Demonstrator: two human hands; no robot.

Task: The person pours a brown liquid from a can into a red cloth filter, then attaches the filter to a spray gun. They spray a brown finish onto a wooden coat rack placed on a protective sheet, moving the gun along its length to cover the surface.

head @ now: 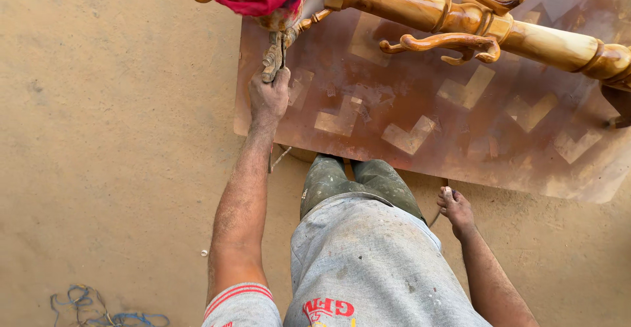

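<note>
Left hand [268, 97] on paint-crusted spray gun [275, 54]

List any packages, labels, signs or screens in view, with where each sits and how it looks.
No packages, signs or screens show.
Shirt print: on the grey shirt front, bottom edge of view; blocky red lettering with a yellow trace below, partly cut off.
Stencilled board: flat on the sandy floor under the varnished wooden post; reddish-brown, with pale L-shaped marks, no writing.
</note>
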